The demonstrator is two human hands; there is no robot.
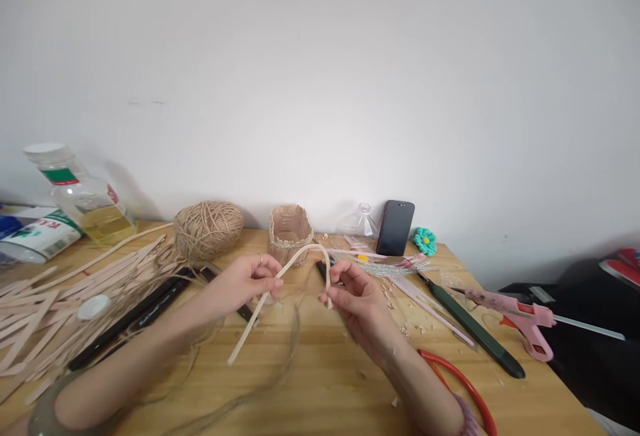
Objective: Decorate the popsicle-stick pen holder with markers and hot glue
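Fingers: from my remote view, thumb and fingertips of the left hand (256, 283) pinch one leg of the pale strip (289, 263); those of the right hand (354, 295) grip the other leg near its end
Strip: arched between both hands, above the wooden table (325, 373), one end slanting free below the left hand
Handling: I judge it light and springy, liable to kink at the crown, so I favour gentle pinches on both legs
Around: stick basket (278, 235) behind, twine ball (207, 229) leftward, phone (395, 228) and pink glue gun (520, 313) rightward
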